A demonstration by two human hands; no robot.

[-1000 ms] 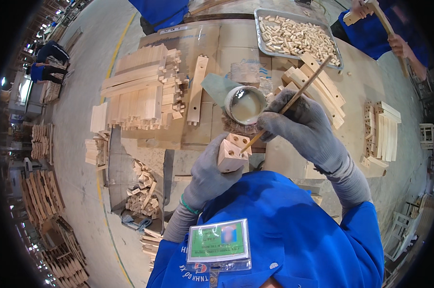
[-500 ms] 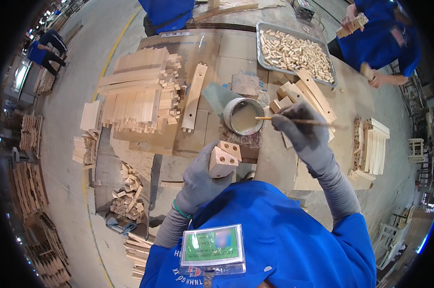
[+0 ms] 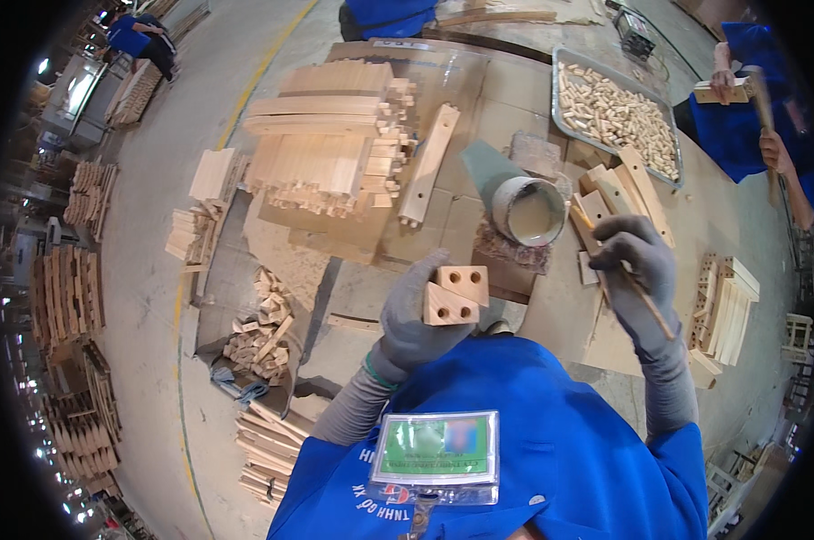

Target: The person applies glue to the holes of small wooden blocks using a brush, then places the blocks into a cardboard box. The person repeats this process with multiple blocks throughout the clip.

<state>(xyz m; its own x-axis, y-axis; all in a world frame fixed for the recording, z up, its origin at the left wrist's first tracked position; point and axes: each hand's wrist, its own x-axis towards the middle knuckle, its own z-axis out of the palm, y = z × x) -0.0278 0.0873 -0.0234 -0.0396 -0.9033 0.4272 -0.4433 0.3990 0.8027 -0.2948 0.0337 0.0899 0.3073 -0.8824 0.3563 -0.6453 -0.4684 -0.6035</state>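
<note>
My left hand (image 3: 409,319), in a grey glove, is closed around two pale wooden pieces (image 3: 456,295) held side by side. Their drilled ends face up, two round holes in each. My right hand (image 3: 639,268), also gloved, grips a thin wooden stick (image 3: 652,311). One end of the stick points up and left beside the pot; the other sticks out below my palm. To the left of that hand stands a round pot (image 3: 501,216) of cloudy beige liquid, apart from both hands. Wooden pieces with holes (image 3: 643,193) lie just beyond my right hand.
A metal tray (image 3: 557,115) of small dowels sits at the far right. Stacked wooden slats (image 3: 312,162) and one loose slat (image 3: 429,166) lie on the cardboard. More drilled pieces (image 3: 729,306) are at right. A box of offcuts (image 3: 261,337) stands lower left. Across, a co-worker (image 3: 740,135) holds wood and a mallet.
The view has swung, shifting the scene rightward. My right hand has drawn the stick's tip away from above the pot. The pieces in my left hand have turned, their holes facing me more squarely.
</note>
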